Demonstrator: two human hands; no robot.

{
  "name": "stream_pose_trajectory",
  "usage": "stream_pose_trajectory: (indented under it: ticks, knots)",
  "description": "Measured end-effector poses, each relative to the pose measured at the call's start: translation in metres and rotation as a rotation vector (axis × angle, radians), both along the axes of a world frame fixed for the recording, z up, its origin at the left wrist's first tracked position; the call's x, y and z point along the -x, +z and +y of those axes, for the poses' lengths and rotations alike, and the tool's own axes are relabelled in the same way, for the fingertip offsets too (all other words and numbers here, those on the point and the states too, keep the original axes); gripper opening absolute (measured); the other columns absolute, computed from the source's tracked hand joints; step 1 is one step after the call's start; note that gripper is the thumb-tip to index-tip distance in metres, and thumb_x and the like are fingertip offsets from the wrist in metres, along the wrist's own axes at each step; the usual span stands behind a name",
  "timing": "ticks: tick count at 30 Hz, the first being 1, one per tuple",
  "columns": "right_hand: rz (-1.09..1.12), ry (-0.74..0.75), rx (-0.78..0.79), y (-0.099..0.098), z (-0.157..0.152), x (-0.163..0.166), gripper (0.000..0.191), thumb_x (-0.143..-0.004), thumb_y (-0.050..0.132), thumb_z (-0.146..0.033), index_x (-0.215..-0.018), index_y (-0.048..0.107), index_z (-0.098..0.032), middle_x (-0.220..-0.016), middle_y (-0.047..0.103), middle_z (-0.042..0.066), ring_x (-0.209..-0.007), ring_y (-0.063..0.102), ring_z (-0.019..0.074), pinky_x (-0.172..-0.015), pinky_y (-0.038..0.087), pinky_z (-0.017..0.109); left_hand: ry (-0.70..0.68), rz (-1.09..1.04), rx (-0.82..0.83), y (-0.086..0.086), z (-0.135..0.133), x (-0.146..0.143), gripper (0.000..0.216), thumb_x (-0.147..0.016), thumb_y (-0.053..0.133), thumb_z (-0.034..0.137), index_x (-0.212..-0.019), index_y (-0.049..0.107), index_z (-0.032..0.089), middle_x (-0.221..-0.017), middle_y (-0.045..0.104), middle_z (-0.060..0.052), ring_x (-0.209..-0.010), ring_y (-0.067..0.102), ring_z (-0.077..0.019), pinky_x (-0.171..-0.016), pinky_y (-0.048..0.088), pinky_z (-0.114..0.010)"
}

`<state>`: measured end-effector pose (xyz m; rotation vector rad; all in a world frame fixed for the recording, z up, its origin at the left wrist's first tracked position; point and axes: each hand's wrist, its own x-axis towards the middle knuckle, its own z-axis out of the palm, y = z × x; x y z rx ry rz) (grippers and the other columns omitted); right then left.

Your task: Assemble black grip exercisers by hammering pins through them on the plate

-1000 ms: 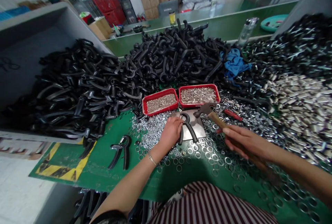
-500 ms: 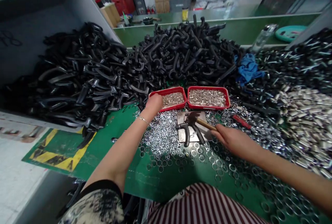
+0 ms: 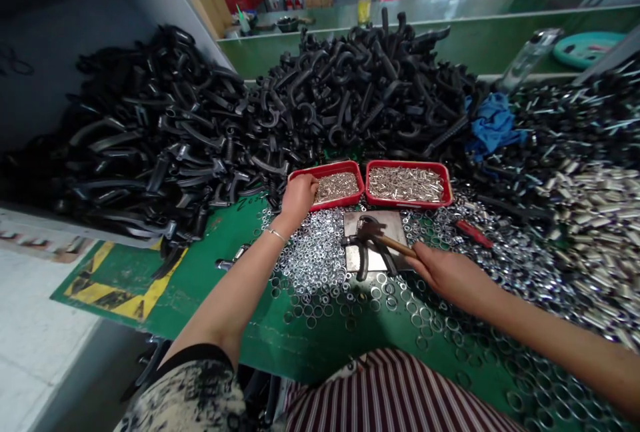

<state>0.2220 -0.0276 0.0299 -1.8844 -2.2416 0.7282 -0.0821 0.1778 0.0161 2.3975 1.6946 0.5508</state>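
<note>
My left hand (image 3: 298, 196) reaches into the left red tray (image 3: 327, 169) of small metal pieces, its fingers curled down at the tray's near left corner; what they pinch is hidden. My right hand (image 3: 444, 273) grips the wooden handle of a hammer (image 3: 381, 235). The hammer's head rests over a black hand-grip part (image 3: 361, 257) lying on a small metal plate (image 3: 373, 221). A second red tray (image 3: 406, 185) with longer metal pins sits just right of the first.
Large heaps of black plastic handles (image 3: 210, 119) fill the back and left. Shiny washers and rings (image 3: 320, 259) cover the green table. A heap of metal sleeves (image 3: 590, 219) lies at right, near a blue cloth (image 3: 493, 125) and a red tool (image 3: 473, 233).
My left hand left the black part on the plate and moved up into the left red tray. The hammer came down onto the part. The view shifted left.
</note>
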Motion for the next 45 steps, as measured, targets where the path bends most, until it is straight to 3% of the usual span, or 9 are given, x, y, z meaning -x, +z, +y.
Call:
stream_pose_trajectory:
  ticks: [3,8,12,15,20,31,39,45]
  knots:
    - [0.154,-0.023,0.135,-0.004,-0.002,-0.004,0.034,-0.101,0.038,-0.052,-0.089,0.054,-0.024,-0.070,0.064,0.003,-0.063,0.060,0.0201,-0.061,0.041,0.030,0.001,-0.238,-0.062,0.009,-0.023,-0.011,0.017,-0.093,0.054,0.020,-0.094,0.071,0.017,-0.099,0.073,-0.009,-0.098,0.064,-0.0219,-0.094,0.048,-0.036]
    - [0.461,-0.219,0.114,-0.009,-0.016,-0.002,0.040,-0.100,0.040,-0.055,-0.078,0.051,-0.023,-0.064,0.059,-0.001,-0.058,0.056,0.0155,-0.057,0.043,0.028,-0.203,-0.478,0.248,0.005,-0.072,-0.046,0.011,-0.092,0.062,0.022,-0.091,0.073,0.019,-0.091,0.075,-0.003,-0.083,0.067,-0.0171,-0.080,0.051,-0.031]
    - [0.752,-0.470,0.266,-0.021,-0.032,0.007,0.041,-0.097,0.042,-0.062,-0.084,0.049,-0.024,-0.063,0.054,-0.005,-0.039,0.040,0.0102,-0.037,0.031,0.024,-0.204,-0.455,0.272,-0.011,-0.076,-0.066,0.013,-0.092,0.061,0.020,-0.089,0.073,0.018,-0.094,0.075,-0.004,-0.089,0.068,-0.0194,-0.085,0.050,-0.033]
    - [0.891,-0.547,0.305,-0.028,-0.039,0.007,0.040,-0.096,0.045,-0.063,-0.090,0.049,-0.024,-0.064,0.054,-0.006,-0.037,0.036,0.0081,-0.033,0.026,0.022,-0.186,-0.443,0.287,-0.018,-0.071,-0.071,0.013,-0.092,0.061,0.022,-0.090,0.073,0.018,-0.094,0.075,-0.005,-0.088,0.068,-0.0195,-0.085,0.050,-0.033]
    - [0.913,-0.572,0.272,-0.031,-0.039,0.001,0.041,-0.095,0.049,-0.062,-0.084,0.048,-0.023,-0.061,0.052,-0.007,-0.038,0.037,0.0071,-0.035,0.030,0.020,-0.175,-0.402,0.214,-0.025,-0.072,-0.075,0.013,-0.091,0.064,0.022,-0.083,0.072,0.016,-0.087,0.071,-0.005,-0.087,0.065,-0.0193,-0.085,0.049,-0.033]
    - [0.958,-0.569,0.294,-0.040,-0.038,0.010,0.038,-0.097,0.046,-0.060,-0.099,0.055,-0.023,-0.065,0.056,-0.006,-0.036,0.038,0.0072,-0.034,0.026,0.021,-0.146,-0.349,0.084,-0.040,-0.081,-0.077,0.016,-0.096,0.059,0.024,-0.086,0.068,0.016,-0.088,0.066,-0.006,-0.089,0.061,-0.0192,-0.084,0.048,-0.033]
    - [0.951,-0.543,0.267,-0.027,-0.035,0.008,0.037,-0.097,0.048,-0.059,-0.091,0.050,-0.023,-0.072,0.062,-0.004,-0.044,0.050,0.0082,-0.042,0.042,0.022,-0.556,0.008,-0.104,-0.043,-0.071,-0.071,0.026,-0.103,0.043,0.026,-0.095,0.064,0.014,-0.098,0.061,-0.009,-0.096,0.052,-0.0219,-0.090,0.047,-0.036]
    - [0.827,-0.499,0.299,-0.014,-0.026,-0.011,0.039,-0.094,0.051,-0.062,-0.098,0.052,-0.023,-0.077,0.063,-0.002,-0.042,0.046,0.0074,-0.032,0.036,0.020,-0.670,-0.005,-0.064,-0.046,-0.070,-0.065,0.026,-0.104,0.041,0.026,-0.104,0.065,0.016,-0.106,0.064,-0.009,-0.102,0.057,-0.0215,-0.093,0.049,-0.037]
